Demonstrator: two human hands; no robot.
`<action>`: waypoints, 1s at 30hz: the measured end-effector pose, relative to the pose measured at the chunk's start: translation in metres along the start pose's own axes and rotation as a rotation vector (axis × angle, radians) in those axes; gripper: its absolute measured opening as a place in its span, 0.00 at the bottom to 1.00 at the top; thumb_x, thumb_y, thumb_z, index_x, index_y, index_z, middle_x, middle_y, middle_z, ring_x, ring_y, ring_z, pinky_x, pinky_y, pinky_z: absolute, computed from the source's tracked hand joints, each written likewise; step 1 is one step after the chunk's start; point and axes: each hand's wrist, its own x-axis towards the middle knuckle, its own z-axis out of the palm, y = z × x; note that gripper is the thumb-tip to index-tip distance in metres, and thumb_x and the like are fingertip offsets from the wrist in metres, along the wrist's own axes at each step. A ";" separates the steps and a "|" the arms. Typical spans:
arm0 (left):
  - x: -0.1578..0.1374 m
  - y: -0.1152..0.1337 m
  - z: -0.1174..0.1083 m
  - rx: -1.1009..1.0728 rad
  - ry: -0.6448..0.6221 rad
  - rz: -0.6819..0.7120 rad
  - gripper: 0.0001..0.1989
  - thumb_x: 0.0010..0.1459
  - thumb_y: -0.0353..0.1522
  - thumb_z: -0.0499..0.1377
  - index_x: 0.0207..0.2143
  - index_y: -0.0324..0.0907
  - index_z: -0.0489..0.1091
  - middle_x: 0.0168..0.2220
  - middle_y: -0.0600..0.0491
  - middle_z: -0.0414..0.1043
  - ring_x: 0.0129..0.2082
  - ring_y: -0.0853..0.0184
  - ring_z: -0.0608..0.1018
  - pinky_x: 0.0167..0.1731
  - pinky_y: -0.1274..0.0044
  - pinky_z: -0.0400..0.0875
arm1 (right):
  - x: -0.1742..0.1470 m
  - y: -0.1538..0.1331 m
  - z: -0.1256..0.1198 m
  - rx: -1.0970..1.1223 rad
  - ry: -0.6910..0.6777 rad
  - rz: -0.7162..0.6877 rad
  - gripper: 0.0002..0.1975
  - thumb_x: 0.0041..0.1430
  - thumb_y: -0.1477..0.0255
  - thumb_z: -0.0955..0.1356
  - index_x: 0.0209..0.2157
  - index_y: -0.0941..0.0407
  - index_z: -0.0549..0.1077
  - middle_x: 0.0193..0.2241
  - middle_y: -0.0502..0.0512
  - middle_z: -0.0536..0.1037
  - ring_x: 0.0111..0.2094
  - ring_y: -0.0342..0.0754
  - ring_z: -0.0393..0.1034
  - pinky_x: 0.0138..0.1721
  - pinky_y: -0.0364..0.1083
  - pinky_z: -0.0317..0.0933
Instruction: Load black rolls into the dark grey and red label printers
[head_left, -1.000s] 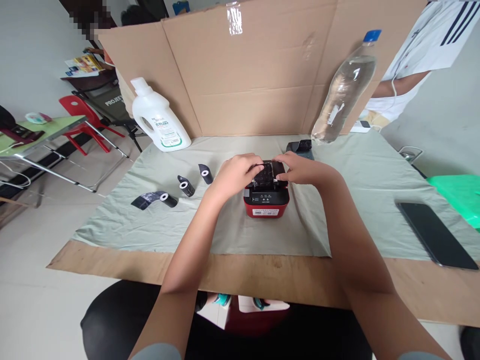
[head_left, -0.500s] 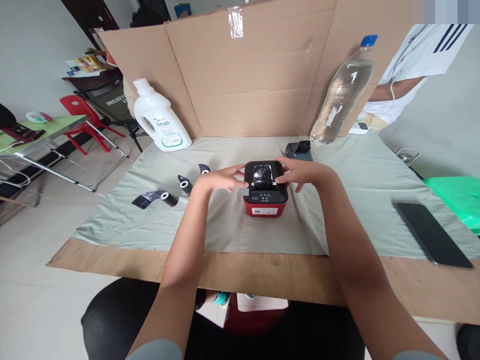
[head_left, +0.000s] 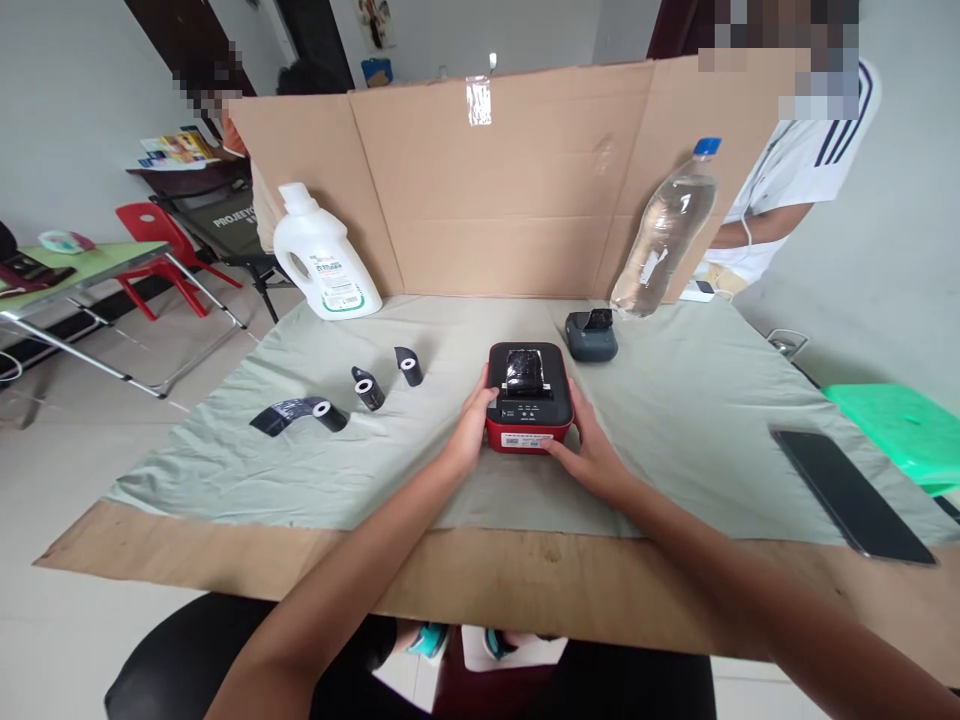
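Note:
A small red and black label printer (head_left: 531,412) sits on the cloth in front of me, with a shiny black strip (head_left: 524,371) standing out of its top slot. My left hand (head_left: 474,420) presses against its left side, thumb near the top edge. On the other side my right hand (head_left: 589,445) wraps the right wall, its thumb on the front by a white sticker. Both hands are closed on the printer between them; some fingertips are hidden behind it. Three small black rolls, one of them a roll with a long loose tail (head_left: 330,415), stand to the left.
Behind the printer is a smaller dark printer (head_left: 591,338). A white detergent jug (head_left: 326,255) and a clear water bottle (head_left: 667,235) lean against the cardboard screen (head_left: 495,200). A dark phone (head_left: 851,492) lies at the right, near a green stool (head_left: 892,425). Other people stand behind the screen.
My hands have moved from the printer's top edges down to its sides, and now clasp it from left and right. The view has tilted up slightly.

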 end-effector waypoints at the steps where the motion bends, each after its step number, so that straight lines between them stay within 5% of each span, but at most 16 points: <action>1: 0.006 0.002 0.003 -0.043 0.018 0.010 0.34 0.60 0.39 0.57 0.69 0.52 0.62 0.66 0.59 0.69 0.69 0.57 0.68 0.69 0.65 0.64 | 0.007 0.003 0.003 -0.040 0.015 -0.027 0.47 0.64 0.57 0.71 0.76 0.49 0.44 0.74 0.62 0.54 0.75 0.62 0.46 0.73 0.66 0.47; 7: 0.085 0.036 0.005 -0.152 0.024 0.092 0.30 0.56 0.34 0.56 0.63 0.46 0.69 0.53 0.54 0.80 0.54 0.59 0.80 0.60 0.68 0.73 | 0.096 0.039 0.011 0.076 0.054 0.021 0.52 0.56 0.60 0.73 0.75 0.52 0.46 0.73 0.64 0.54 0.72 0.63 0.52 0.68 0.63 0.60; 14: 0.156 0.040 0.003 -0.079 0.043 0.077 0.29 0.59 0.35 0.54 0.64 0.45 0.67 0.53 0.52 0.80 0.52 0.58 0.82 0.58 0.65 0.74 | 0.158 0.047 0.012 0.208 -0.017 0.050 0.49 0.54 0.67 0.71 0.74 0.52 0.49 0.71 0.61 0.60 0.69 0.56 0.59 0.63 0.57 0.65; 18: 0.146 0.022 -0.014 -0.004 0.016 0.157 0.33 0.62 0.45 0.52 0.67 0.45 0.63 0.64 0.52 0.72 0.64 0.55 0.73 0.64 0.64 0.68 | 0.153 0.047 -0.009 0.033 -0.047 0.124 0.46 0.55 0.64 0.72 0.72 0.55 0.52 0.70 0.66 0.60 0.67 0.59 0.60 0.64 0.59 0.63; 22: 0.117 0.005 -0.030 0.028 0.000 0.201 0.38 0.61 0.42 0.49 0.74 0.48 0.51 0.74 0.57 0.55 0.74 0.64 0.60 0.71 0.69 0.59 | 0.136 0.062 -0.040 -0.376 0.392 0.199 0.42 0.58 0.62 0.70 0.69 0.63 0.57 0.65 0.73 0.64 0.67 0.63 0.57 0.67 0.63 0.54; 24: 0.105 0.001 -0.032 0.035 -0.048 0.222 0.41 0.59 0.37 0.51 0.75 0.47 0.48 0.75 0.58 0.52 0.75 0.65 0.56 0.72 0.70 0.56 | 0.133 0.071 -0.048 -0.536 0.499 0.336 0.48 0.55 0.59 0.72 0.70 0.67 0.54 0.63 0.77 0.63 0.66 0.69 0.55 0.67 0.66 0.51; 27: 0.092 -0.003 -0.030 0.077 -0.080 0.255 0.46 0.53 0.32 0.54 0.75 0.45 0.48 0.76 0.57 0.48 0.76 0.63 0.53 0.74 0.70 0.52 | 0.140 0.083 -0.047 -0.622 0.430 0.528 0.61 0.50 0.55 0.76 0.72 0.71 0.45 0.62 0.81 0.63 0.64 0.73 0.57 0.65 0.65 0.54; 30: 0.073 -0.009 -0.032 0.145 -0.060 0.233 0.50 0.49 0.30 0.55 0.75 0.42 0.46 0.77 0.54 0.43 0.77 0.62 0.49 0.75 0.69 0.49 | 0.147 0.085 -0.041 -0.661 0.408 0.559 0.60 0.51 0.60 0.76 0.72 0.72 0.44 0.60 0.81 0.65 0.62 0.71 0.60 0.64 0.61 0.55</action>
